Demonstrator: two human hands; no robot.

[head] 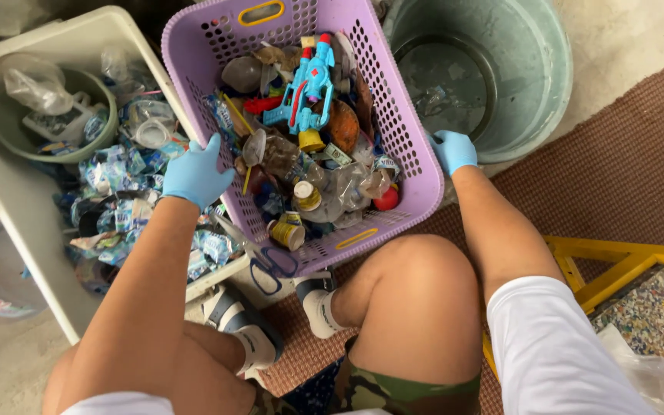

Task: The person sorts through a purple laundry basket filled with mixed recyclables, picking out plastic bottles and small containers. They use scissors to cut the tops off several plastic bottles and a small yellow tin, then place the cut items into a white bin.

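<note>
head view: my left hand and right hand each clench a side rim of the purple basket; it's full of plastic scraps, nothing emptied yet.

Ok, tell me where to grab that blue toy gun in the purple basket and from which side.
Take the blue toy gun by its main body, coming straight down from above. It lies flat on top of the pile in the purple basket, uncovered, while the basket walls block any approach from the side. Both gloved hands, left hand and right hand, are on the rims.
</note>
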